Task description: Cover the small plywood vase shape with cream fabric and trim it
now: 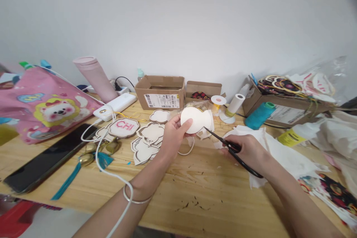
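Observation:
My left hand (176,131) pinches a white cutout piece (193,119) with a rounded outline, thumb on its face. Some thin white material shows past the piece's right edge. In my right hand (252,150) is a pair of black-handled scissors (209,132), its tips close to the piece's lower right edge. Whether the blades touch the material I cannot tell. A pile of white cutout shapes with dark edges (150,134) lies left of my left hand. Beside my right hand is a crumpled white cloth (275,152).
A cardboard box (161,98) stands behind, with a filled box (284,113) at the right. A teal thread cone (259,116), a white roll (236,105) and a glue-like bottle (295,135) are nearby. At left are a phone (47,160), a pink tumbler (96,78) and a white cable (111,174).

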Available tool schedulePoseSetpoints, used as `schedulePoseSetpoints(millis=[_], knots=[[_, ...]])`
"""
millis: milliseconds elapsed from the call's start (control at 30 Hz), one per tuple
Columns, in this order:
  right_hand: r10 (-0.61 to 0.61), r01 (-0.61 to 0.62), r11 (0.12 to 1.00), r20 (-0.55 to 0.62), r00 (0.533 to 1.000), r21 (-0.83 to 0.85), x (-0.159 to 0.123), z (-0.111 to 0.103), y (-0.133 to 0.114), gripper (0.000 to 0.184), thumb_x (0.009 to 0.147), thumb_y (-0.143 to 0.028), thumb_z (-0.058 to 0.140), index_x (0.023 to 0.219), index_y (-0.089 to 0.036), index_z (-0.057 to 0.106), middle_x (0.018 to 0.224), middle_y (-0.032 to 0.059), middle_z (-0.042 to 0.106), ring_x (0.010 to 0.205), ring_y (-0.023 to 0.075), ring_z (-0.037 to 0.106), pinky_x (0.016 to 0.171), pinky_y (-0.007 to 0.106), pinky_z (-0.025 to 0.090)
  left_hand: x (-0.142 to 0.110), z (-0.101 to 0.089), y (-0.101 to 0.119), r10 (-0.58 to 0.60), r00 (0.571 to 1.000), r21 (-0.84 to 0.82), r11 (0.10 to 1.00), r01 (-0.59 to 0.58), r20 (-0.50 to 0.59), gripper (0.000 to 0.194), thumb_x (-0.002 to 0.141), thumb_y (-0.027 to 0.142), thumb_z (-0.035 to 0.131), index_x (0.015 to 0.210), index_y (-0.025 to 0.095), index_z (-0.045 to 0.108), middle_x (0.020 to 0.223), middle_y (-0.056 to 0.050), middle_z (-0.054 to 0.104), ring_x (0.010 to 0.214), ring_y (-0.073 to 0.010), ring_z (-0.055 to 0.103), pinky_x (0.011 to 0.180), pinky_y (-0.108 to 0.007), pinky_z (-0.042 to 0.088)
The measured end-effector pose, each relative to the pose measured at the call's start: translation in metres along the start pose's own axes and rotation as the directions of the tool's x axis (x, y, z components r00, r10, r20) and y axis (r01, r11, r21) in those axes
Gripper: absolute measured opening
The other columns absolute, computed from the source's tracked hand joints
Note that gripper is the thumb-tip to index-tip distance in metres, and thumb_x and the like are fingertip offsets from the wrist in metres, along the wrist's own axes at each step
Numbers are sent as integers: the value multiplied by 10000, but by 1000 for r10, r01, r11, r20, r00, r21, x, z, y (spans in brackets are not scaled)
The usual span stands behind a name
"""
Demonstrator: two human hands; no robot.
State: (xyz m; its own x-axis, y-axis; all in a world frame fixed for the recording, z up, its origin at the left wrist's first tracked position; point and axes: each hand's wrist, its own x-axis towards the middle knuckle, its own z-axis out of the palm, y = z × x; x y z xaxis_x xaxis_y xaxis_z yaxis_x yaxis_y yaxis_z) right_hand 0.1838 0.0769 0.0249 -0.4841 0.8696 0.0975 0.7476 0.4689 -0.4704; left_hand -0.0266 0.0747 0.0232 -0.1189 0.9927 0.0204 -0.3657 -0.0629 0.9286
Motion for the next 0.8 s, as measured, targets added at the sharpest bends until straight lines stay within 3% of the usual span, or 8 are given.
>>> schedulePoseSetpoints(millis=[300,367,433,533,633,700,800], knots=[[51,-58,992,64,997,108,1,-3,7,290,625,-443,622,757,-186,594,539,-33,475,489,102,382,436,203,289,-1,-1,1,5,1000,-10,1000,-5,2,365,664,276,649,985,118,578,887,-82,663,714,-169,623,535,-231,523],[129,-126,979,-9,992,160,3,-3,5,284,621,-448,622,718,-184,587,548,-24,492,499,111,411,445,211,310,-1,-1,2,-1,1000,-17,1000,1,9,355,672,287,641,980,121,578,897,-83,661,717,-170,622,555,-245,524],[228,-177,933,-134,964,313,5,-4,0,297,629,-453,614,720,-173,577,559,-16,499,500,111,426,447,215,329,-1,0,3,-8,1000,-18,1000,9,28,342,678,286,637,976,131,578,911,-77,658,732,-172,620,585,-260,523],[333,-101,731,-223,916,675,5,-2,-11,331,690,-465,558,824,-163,550,573,-14,505,448,87,406,409,205,339,-4,4,3,-4,998,56,998,0,61,285,659,247,658,917,136,610,851,-59,666,720,-158,612,624,-253,508],[356,-40,416,-123,926,908,5,2,-19,397,712,-534,508,852,-163,528,608,5,546,420,75,416,371,195,346,-7,7,3,74,984,172,980,-102,162,162,630,193,679,779,134,656,762,-46,665,702,-146,600,650,-239,487],[361,-104,272,-2,932,957,5,4,-21,407,665,-539,564,810,-160,529,594,3,560,406,68,429,358,183,345,-8,8,3,173,941,193,953,-235,291,91,629,160,673,720,149,668,772,-44,657,750,-154,594,693,-251,477],[348,-184,186,110,931,965,5,7,-22,334,598,-398,690,769,-157,533,566,-20,562,416,58,462,383,163,366,-7,6,-1,283,853,178,903,-391,438,84,673,125,630,716,180,675,895,-53,629,879,-165,572,782,-277,455]])
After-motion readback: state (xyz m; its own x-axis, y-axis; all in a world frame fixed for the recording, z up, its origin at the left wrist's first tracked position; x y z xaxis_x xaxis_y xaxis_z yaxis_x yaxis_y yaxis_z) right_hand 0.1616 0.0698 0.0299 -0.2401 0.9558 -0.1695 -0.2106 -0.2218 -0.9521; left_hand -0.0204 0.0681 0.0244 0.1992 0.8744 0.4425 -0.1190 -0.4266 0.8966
